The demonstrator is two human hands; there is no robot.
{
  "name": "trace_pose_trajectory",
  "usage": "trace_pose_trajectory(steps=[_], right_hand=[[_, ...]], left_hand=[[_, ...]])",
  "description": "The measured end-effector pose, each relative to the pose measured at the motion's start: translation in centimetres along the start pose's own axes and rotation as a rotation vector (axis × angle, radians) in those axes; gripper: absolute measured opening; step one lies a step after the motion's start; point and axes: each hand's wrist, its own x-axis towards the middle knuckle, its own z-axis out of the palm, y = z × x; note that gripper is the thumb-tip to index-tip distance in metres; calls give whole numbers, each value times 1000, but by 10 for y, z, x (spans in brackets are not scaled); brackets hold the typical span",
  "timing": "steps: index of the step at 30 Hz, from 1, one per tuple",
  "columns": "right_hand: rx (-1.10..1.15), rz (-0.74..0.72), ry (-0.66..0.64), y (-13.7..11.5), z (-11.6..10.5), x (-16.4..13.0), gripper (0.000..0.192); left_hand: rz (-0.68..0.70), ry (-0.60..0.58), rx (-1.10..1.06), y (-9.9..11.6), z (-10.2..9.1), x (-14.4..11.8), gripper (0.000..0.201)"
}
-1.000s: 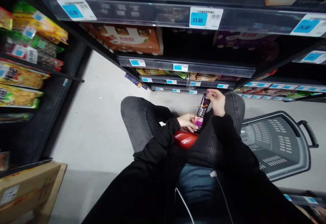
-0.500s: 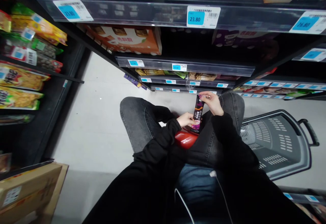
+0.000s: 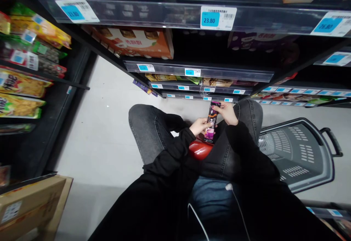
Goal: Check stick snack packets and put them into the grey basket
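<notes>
Between my knees I hold a slim stick sachet (image 3: 209,133), black and purple with white lettering and a picture of a cup near its lower end. My left hand (image 3: 201,126) is closed on its lower half, the thumb lying across the front. Near the top end, my right hand (image 3: 227,112) pinches the sachet between thumb and fingers. It stands nearly upright, tilted slightly to the right at the top. Just below it shows a shiny red surface (image 3: 200,150), partly hidden by my legs; I cannot tell what it is.
Ahead rises a dark shelf unit with price tags (image 3: 218,18) and an orange drink carton (image 3: 137,43). A grey shopping basket (image 3: 298,153) lies at my right. Snack bags (image 3: 23,78) hang at left, above a cardboard box (image 3: 33,204). A white cable hangs over my lap.
My left hand has slid slightly up the sachet, uncovering the cup picture. My right hand has shifted a little left and down, its fingers now lying further across the top end.
</notes>
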Motion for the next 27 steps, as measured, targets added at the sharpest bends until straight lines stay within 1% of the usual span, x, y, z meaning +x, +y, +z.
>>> trace_pose_trajectory(steps=[4,8,10,13,15,19,23,25,27], right_hand=[[14,-8,38,0,2,-1,24],[13,9,28,0,2,0,26],[6,-2,33,0,2,0,25],[-10,-57,105,-1,2,1,22],[-10,-76,155,-1,2,1,22],[7,-68,155,0,3,0,22],[96,-54,148,0,2,1,23],[175,-59,195,0,0,2,23],[262,-82,276,-2,-4,4,23]], left_hand=[[10,34,2,0,-2,2,49],[8,44,-22,-4,-2,4,46],[30,51,-66,-5,0,5,43],[71,30,-74,-3,3,3,41],[62,7,-49,-2,4,2,41],[47,23,-70,-2,2,3,42],[71,79,-37,-5,1,5,40],[78,107,-39,-4,1,5,37],[107,125,-59,0,0,4,35]])
